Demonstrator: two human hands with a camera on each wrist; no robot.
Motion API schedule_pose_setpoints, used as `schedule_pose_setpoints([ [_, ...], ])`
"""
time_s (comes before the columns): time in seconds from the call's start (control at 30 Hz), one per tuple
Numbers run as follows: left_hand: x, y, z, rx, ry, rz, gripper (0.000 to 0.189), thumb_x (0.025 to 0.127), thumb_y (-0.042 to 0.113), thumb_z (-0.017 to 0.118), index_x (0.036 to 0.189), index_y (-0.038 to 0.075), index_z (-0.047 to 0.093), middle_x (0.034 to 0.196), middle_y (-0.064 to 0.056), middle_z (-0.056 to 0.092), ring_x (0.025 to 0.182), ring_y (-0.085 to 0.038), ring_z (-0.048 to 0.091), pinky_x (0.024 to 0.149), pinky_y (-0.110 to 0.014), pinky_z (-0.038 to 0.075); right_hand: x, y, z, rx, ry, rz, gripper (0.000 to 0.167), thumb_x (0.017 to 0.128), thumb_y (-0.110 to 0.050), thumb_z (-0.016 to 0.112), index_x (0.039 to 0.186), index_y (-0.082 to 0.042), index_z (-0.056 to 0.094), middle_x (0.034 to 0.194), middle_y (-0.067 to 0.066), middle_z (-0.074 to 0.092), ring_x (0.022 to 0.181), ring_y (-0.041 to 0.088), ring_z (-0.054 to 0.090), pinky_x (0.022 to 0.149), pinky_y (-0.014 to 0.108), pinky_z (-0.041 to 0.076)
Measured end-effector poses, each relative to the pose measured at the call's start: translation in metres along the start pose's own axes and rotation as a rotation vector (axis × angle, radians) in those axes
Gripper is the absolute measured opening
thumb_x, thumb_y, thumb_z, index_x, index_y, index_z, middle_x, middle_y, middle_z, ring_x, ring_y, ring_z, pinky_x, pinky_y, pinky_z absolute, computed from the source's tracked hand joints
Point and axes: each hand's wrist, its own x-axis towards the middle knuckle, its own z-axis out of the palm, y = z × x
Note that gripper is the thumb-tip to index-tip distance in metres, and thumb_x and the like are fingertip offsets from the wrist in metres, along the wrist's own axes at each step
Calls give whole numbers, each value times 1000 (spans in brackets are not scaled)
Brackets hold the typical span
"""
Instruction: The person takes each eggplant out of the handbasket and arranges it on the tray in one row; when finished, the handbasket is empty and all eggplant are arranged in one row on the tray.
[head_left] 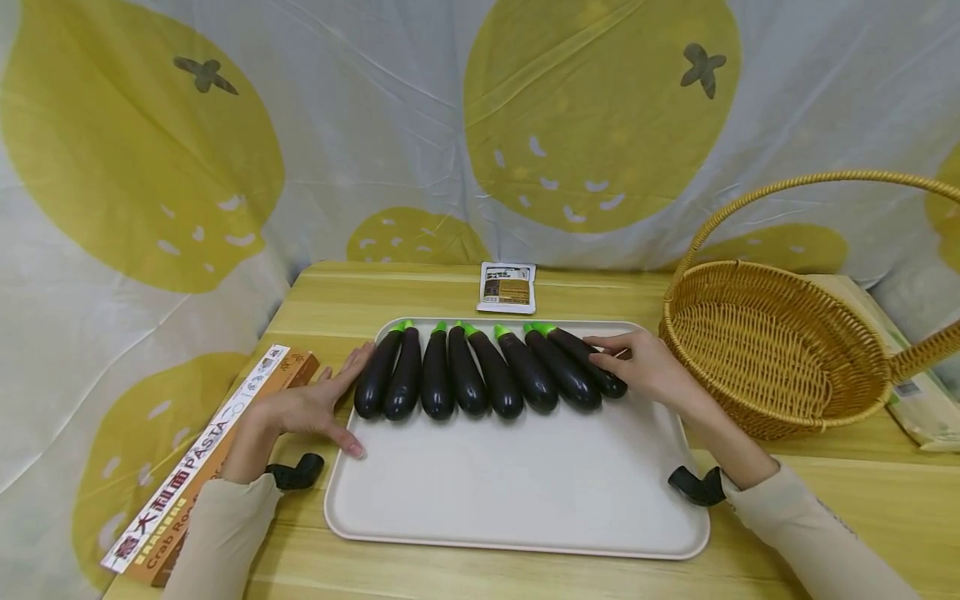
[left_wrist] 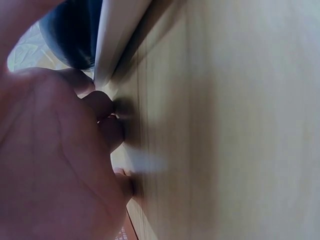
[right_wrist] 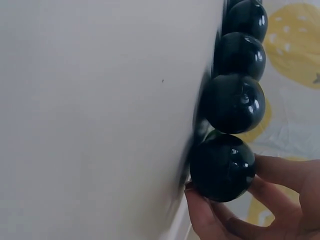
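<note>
Several dark purple eggplants [head_left: 468,383] with green stems lie side by side in a row on the far part of a white tray [head_left: 517,487]. My right hand [head_left: 651,367] holds the rightmost eggplant [head_left: 609,385]. In the right wrist view, its thumb and fingers lie on both sides of that eggplant's rounded end [right_wrist: 222,167]. My left hand [head_left: 311,408] spreads its fingers at the tray's left rim, close beside the leftmost eggplant [head_left: 371,392]. It holds nothing. In the left wrist view, its fingertips are low by the table beside the rim [left_wrist: 112,45].
A wicker basket [head_left: 765,417] with a tall handle stands right of the tray, beside a pale package [head_left: 930,412]. A small white packet [head_left: 507,288] lies behind the tray. A long pasta box [head_left: 202,467] lies left, partly under my left forearm. A lemon-print cloth [head_left: 397,125] hangs behind.
</note>
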Motion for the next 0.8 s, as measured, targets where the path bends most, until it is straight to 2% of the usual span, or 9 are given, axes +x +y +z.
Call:
schedule_pose_setpoints([
  [0.17, 0, 0, 1, 22, 3, -13, 152, 66, 30, 98, 165, 15, -17, 169, -26, -23, 156, -49, -21, 119, -75, -15, -1, 2, -2, 36, -20, 36, 41, 102, -27, 66, 140, -13, 66, 132, 24, 69, 98, 23, 69, 63, 25, 49],
  [0.27, 0, 0, 1, 22, 3, -15, 152, 66, 30, 98, 165, 16, -17, 169, -26, -24, 156, -49, -21, 119, -75, -15, 0, 2, -3, 50, -27, 42, 43, 102, -27, 67, 141, -12, 65, 131, 23, 70, 92, 20, 66, 61, 23, 49],
  [0.4, 0, 1, 1, 15, 3, -14, 152, 66, 29, 98, 165, 16, -17, 169, -27, -23, 156, -51, -20, 119, -76, -16, 0, 2, -4, 58, -40, 37, 43, 102, -27, 67, 142, -11, 64, 130, 22, 71, 93, 19, 65, 62, 23, 49],
  [0.6, -1, 1, 0, 27, 9, -14, 151, 66, 29, 98, 165, 15, -15, 169, -28, -21, 154, -57, -17, 119, -77, -13, 0, 1, -7, 55, -81, 11, 47, 102, -29, 66, 145, -10, 61, 134, 22, 69, 109, 28, 69, 77, 28, 51],
  [0.7, -5, 6, -3, 28, 8, -30, 149, 68, 30, 97, 165, 12, -14, 170, -28, -17, 151, -62, -14, 118, -79, -6, 0, -1, -10, 42, -105, -10, 52, 104, -31, 62, 150, -9, 55, 142, 22, 63, 121, 35, 66, 90, 39, 54],
  [0.8, -11, 16, -7, 16, -6, -60, 146, 71, 30, 95, 165, 9, -15, 171, -28, -13, 153, -60, -9, 121, -77, 1, -2, -4, -15, 28, -115, -25, 57, 106, -36, 58, 155, -9, 48, 154, 23, 52, 134, 42, 57, 105, 55, 52],
])
